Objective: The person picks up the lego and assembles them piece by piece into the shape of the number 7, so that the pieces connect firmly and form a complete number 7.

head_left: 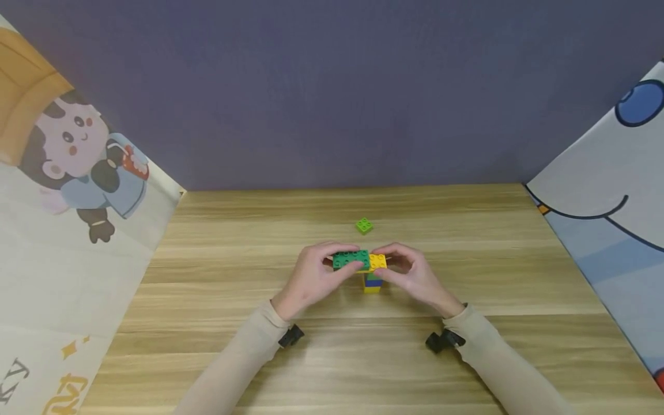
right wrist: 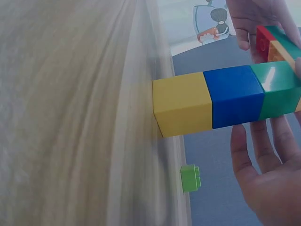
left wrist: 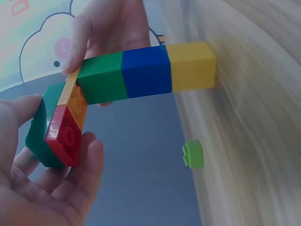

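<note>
A tower of single building blocks stands upright on the table: a yellow block point(left wrist: 193, 67) at the bottom, a blue block point(left wrist: 146, 71), then a green block point(left wrist: 102, 77). Across its top lies a flat yellow brick point(head_left: 378, 261), reaching out to the left, with a thin red brick point(left wrist: 66, 134) beside it. A long green brick point(head_left: 344, 260) sits over the red one and part of the yellow. My left hand point(head_left: 319, 276) grips the long green brick between thumb and fingers. From the other side, my right hand point(head_left: 415, 276) pinches the flat yellow brick at the tower's top.
A small lime-green brick point(head_left: 364, 225) lies on the wooden table point(head_left: 233, 230) beyond the hands. A dark grey wall point(head_left: 337, 104) rises behind the table, and printed cartoon panels point(head_left: 612, 173) flank it at both sides.
</note>
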Available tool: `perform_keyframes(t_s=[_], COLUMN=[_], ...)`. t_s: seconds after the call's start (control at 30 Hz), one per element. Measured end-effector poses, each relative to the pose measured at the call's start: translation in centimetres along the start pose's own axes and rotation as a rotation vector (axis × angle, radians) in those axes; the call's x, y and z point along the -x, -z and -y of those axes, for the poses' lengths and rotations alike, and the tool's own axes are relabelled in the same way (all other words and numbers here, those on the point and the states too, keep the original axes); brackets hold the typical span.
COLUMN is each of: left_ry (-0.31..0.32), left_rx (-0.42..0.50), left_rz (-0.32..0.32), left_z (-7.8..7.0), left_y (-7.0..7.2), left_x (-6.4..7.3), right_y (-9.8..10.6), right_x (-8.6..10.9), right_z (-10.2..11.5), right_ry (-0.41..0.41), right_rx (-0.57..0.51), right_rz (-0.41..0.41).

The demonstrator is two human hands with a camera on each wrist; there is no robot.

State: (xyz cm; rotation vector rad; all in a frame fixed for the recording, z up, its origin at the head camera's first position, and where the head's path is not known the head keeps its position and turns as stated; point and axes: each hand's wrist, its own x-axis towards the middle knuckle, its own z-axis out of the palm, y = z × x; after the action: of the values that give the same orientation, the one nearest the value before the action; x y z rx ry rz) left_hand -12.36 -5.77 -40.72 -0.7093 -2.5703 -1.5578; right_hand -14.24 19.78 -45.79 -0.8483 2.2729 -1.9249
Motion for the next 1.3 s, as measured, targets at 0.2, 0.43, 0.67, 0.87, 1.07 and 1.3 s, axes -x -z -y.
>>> perform_keyframes(t_s=[0.2,0.43,0.67,0.87,1.07,1.3], left_ry=[-0.045,-0.079,-0.074,-0.088,-0.09,-0.091], left_rx=[-0.063,-0.067,-0.078,-0.074,-0.078,-0.077], left_rz=[-0.006,-0.022,-0.027,-0.029,-0.036,-0.04], left_z=[0.0,0.1,-0.1,-0.1,-0.2,-0.2], left_y=[-0.1,-0.2,-0.1,-0.1,0.0,-0.1], left_x=[0.0,0.1,0.0,0.1,0.2,0.1], right_y=[0.3,0.7,2.0,2.7,3.2,3.4], right_x=[0.0,-0.5,-1.9,-3.3,-4.8,-6.5], right_z=[0.3,0.6,0.0,-0.7,-1.9,-3.0], right_ry=[-0.02,-0.005,-0.024,-0.169,-0.243,-0.262], right_rx=[0.023,0.006,-0.139,0.002,0.217,0.314], right_rz=[0.015,0.049,0.0,-0.072,-0.071,-0.046])
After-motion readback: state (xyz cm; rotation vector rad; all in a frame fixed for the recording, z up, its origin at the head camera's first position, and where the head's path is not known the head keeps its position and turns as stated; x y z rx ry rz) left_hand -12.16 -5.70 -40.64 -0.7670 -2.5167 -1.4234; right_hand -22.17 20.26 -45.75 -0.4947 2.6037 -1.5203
